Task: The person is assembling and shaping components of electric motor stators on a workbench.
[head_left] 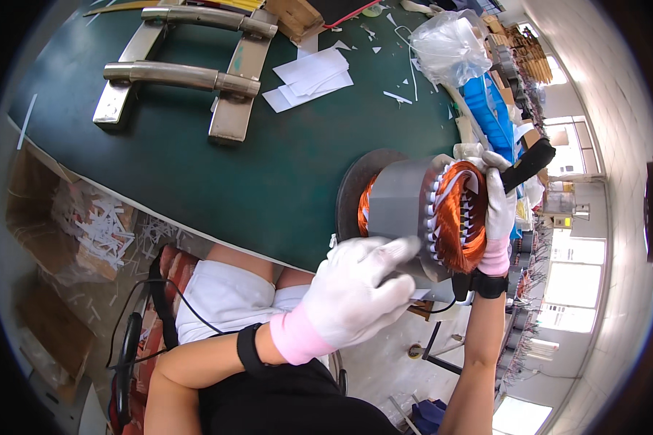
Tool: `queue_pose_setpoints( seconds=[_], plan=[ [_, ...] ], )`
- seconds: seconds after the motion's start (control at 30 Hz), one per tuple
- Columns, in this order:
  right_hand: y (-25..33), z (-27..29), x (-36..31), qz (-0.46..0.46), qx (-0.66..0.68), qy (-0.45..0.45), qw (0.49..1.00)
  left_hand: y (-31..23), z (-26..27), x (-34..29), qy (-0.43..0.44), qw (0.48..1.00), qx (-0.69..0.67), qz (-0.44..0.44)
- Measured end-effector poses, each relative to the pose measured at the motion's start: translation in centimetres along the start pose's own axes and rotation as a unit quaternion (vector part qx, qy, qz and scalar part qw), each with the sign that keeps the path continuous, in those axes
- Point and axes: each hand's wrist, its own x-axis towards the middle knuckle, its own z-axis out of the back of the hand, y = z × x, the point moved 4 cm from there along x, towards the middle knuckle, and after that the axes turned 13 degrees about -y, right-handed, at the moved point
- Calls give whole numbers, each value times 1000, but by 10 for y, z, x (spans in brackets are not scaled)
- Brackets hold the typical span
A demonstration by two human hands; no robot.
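A motor stator (406,196) with a grey core, copper windings (461,217) and white slot liners lies on its side near the table's right edge. Its left end meets a dark round disc (350,190). My right hand (498,206), in a white glove with a pink cuff, is at the winding's right end. A black bar-shaped tool (533,163) sticks out from its fingers; the gripped part is hidden. In front of the core, my gloved left hand (363,290) has loosely bent, separated fingers and shows nothing in them. Its forefinger is blurred beside the core's lower edge.
On the green table (174,174) stand a metal frame with two round bars (181,76) and white paper sheets (312,78). A blue tray (488,109) and a clear plastic bag (450,47) lie at the right. Paper scraps fill a cardboard box (40,210) at the lower left.
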Motion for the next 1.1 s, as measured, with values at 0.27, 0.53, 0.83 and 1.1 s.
queue_pose_setpoints(
  seconds=[0.27,0.53,0.83,1.1],
  plan=[
    [14,12,-24,96,-213,-95,968,3,-17,16,1,995,74,-70],
    [119,-1,36,70,1,14,997,34,-13,57,68,994,-34,-73],
    [105,-137,37,-71,346,433,829,40,-7,57,33,995,-92,-29],
    [82,-127,46,-136,339,420,831,34,-1,34,-24,999,17,26]
  ],
)
